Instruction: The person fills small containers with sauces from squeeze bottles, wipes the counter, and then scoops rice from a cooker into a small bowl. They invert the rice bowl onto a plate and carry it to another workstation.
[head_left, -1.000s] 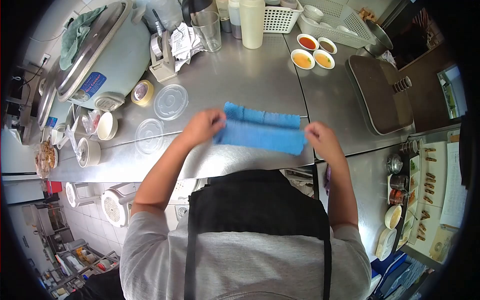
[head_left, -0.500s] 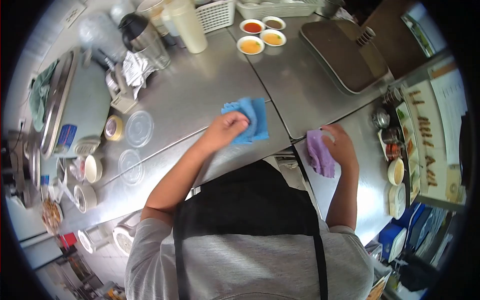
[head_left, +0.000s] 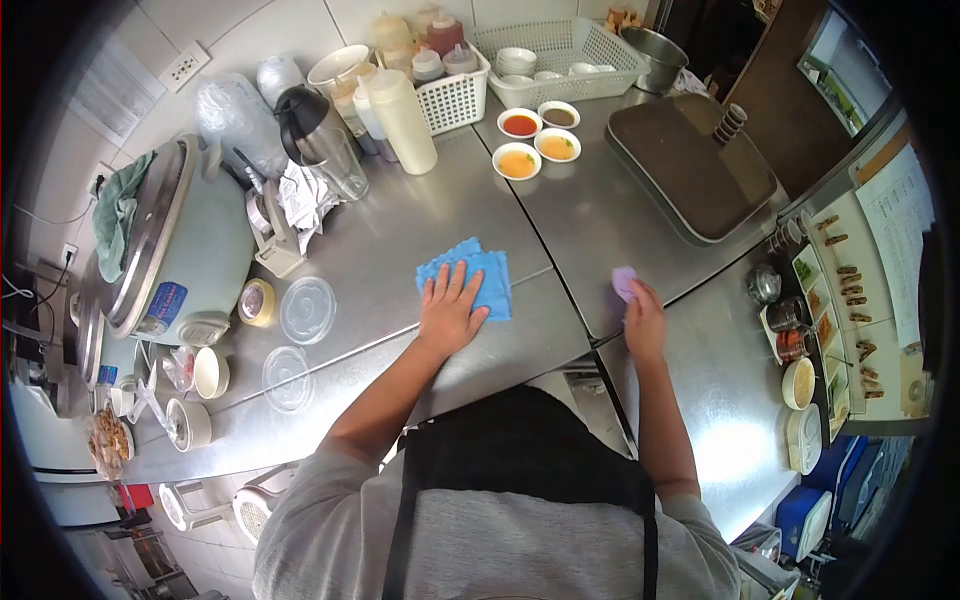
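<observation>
My left hand (head_left: 452, 308) lies flat on a folded blue cloth (head_left: 493, 283), fingers spread, pressing it to the steel counter (head_left: 420, 225). To the right, my right hand (head_left: 643, 318) is closed around a purple cloth (head_left: 623, 283). Only a small part of that cloth shows beyond the fingers, just right of the dark seam between the counter sections.
Four small bowls of sauce and soup (head_left: 517, 162) stand at the back centre. A brown tray (head_left: 690, 165) lies at the back right. Clear lids (head_left: 308, 310), a tape roll (head_left: 257, 302) and a large cooker (head_left: 190, 250) are on the left. Condiment containers (head_left: 798, 383) line the right edge.
My left hand has gone from pinching the blue cloth to lying flat on it, slightly further left. My right hand has moved the purple cloth forward onto the back counter section. The camera view has tilted.
</observation>
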